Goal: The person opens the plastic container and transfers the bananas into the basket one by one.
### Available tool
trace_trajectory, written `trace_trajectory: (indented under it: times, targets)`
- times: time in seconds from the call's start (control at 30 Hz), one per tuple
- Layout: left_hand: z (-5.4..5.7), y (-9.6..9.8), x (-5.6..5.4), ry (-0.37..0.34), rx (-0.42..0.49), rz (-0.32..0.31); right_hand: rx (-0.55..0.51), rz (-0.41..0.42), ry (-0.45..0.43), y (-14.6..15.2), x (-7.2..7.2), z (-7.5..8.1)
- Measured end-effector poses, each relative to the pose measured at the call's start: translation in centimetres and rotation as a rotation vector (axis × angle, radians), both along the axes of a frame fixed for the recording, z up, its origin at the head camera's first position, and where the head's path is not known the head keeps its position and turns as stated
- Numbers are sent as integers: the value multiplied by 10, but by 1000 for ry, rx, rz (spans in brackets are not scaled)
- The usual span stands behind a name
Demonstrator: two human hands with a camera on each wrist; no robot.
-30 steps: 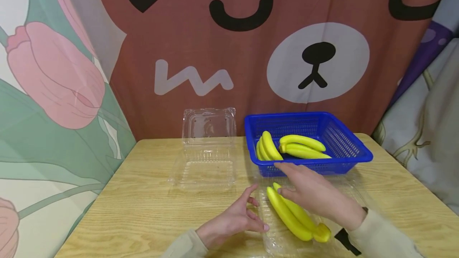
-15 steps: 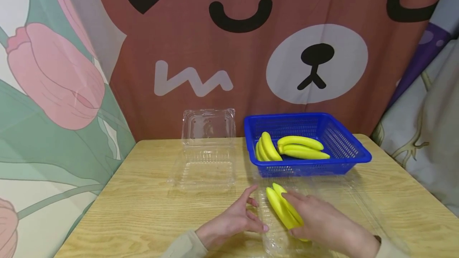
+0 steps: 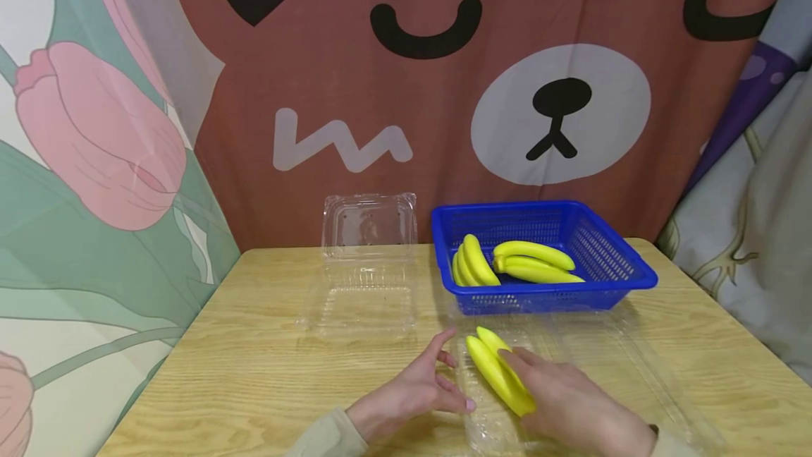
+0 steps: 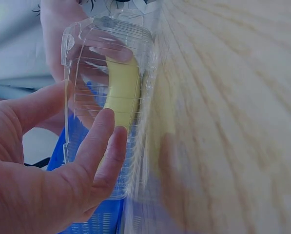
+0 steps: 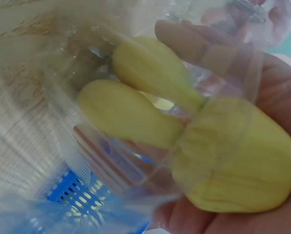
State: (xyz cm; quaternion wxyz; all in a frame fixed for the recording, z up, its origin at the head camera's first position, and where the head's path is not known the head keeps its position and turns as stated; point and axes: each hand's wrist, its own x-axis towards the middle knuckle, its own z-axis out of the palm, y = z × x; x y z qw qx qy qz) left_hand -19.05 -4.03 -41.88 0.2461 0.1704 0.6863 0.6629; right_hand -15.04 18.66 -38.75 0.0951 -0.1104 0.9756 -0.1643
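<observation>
A bunch of yellow bananas (image 3: 497,372) lies over the clear plastic clamshell box (image 3: 478,436) at the front of the table. My right hand (image 3: 574,397) grips this bunch from the right, covering its stem end in the head view. In the right wrist view, the blunt stem end (image 5: 238,156) shows close to the palm, with clear plastic overlapping the fruit. My left hand (image 3: 412,390) touches the box's left side. From the left wrist, the fingers (image 4: 99,141) lie against its outer wall and the thumb is up at the rim.
Behind the box stands a blue slotted basket (image 3: 545,298) holding more bananas (image 3: 536,270). To its left, another clear clamshell (image 3: 371,305) sits on the wooden table (image 3: 241,372) with its lid raised. A printed curtain (image 3: 330,76) hangs behind the table.
My right hand has come down from above the bananas and now grips them. The bunch has shifted slightly left. The left hand has stayed at the box's side.
</observation>
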Motion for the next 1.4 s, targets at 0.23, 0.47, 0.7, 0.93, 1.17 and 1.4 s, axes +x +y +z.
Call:
trace_trajectory:
  times: [0.23,0.47,0.7,0.93,1.17,1.4]
  targets:
    - [1,0,0,13,-9,7,-4,25,-44,-2,-2,-2]
    - [1,-1,1,1,6,5,2,27,-42,-2,-2,-2]
    - [1,-1,1,12,-2,8,-27,61,0,2,6,5]
    - [1,-1,1,15,4,4,-47,63,37,1,13,23]
    - [0,-1,1,13,6,-2,-58,114,240,3,10,44]
    - [1,-1,1,1,-13,-5,-60,132,461,15,-13,65]
